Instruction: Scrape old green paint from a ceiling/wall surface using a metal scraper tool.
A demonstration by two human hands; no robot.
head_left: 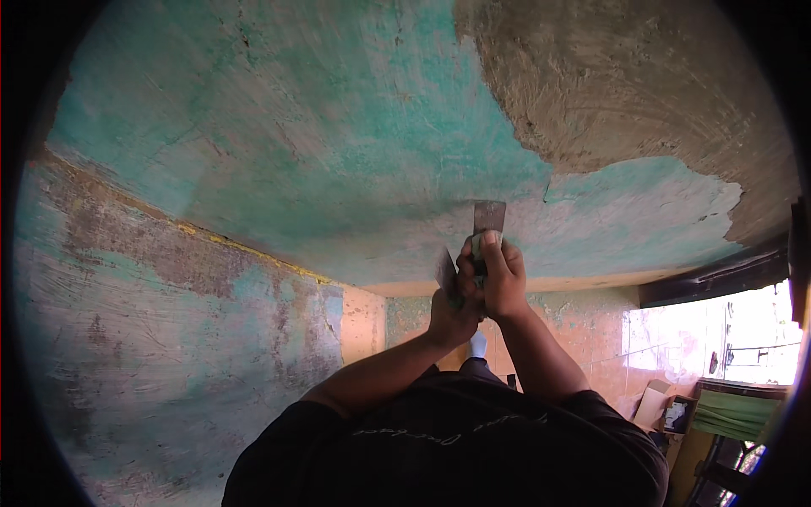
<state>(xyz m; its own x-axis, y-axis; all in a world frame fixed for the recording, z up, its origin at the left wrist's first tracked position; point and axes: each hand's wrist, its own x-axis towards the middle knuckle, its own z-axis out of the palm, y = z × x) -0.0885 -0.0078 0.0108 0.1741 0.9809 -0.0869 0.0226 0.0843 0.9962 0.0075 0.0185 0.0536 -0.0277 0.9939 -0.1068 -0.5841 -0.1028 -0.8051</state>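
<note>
In my right hand (pixel 507 279) is a putty knife (pixel 489 215), its flat grey blade pointing up toward the turquoise wall (pixel 372 177). The thumb presses along its handle. My left hand (pixel 454 319), close against the right and slightly lower, is wrapped round a second scraper (pixel 445 270) whose dark blade stands tilted beside the first. Fingers of both hands overlap, so the handles are partly hidden. Whether the upper blade touches the wall I cannot tell. Grey-brown plaster (pixel 625 84) covers the wall's upper right with a ragged edge.
A worn, patchy wall (pixel 186 338) meets the turquoise one at a yellowish corner seam (pixel 245 251) on the left. Orange tiles (pixel 591 346) lie below. At the right are a bright window (pixel 760 329), a green cloth (pixel 737 414) and a cardboard piece (pixel 651 404).
</note>
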